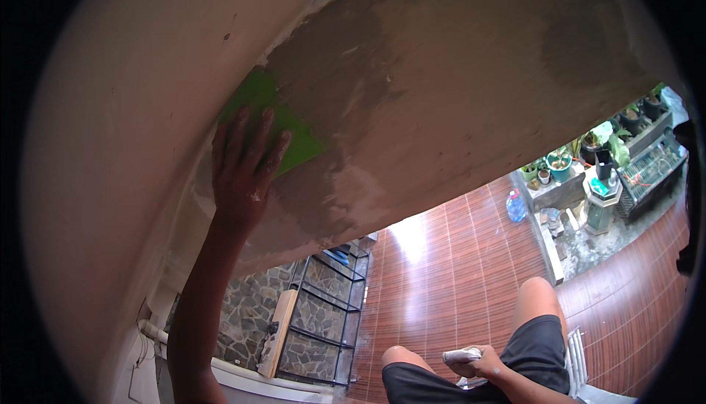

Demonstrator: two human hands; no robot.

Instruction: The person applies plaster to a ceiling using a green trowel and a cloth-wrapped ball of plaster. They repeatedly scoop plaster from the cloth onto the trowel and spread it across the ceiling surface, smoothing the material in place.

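My left hand [246, 157] is raised to a patchy grey-brown plastered surface [456, 87] overhead. Its fingers lie along a flat green sheet, apparently a plastic putty spreader [301, 135], and press it against the plaster near the seam with the pale wall. The thumb is hidden. Whitish smears mark the fingers and the back of the hand. Low in front of me, between my thighs, my right hand [485, 363] is closed round a whitish, smeared object [462, 356] whose kind I cannot make out.
A smooth pale wall [110, 110] curves along the left. Below are a black metal frame rack [323, 308], a wooden board [279, 330] and a reddish tiled floor [441, 271]. Potted plants [560, 165], a blue-tinted plastic bottle [515, 207] and a hexagonal stand [599, 209] are at right.
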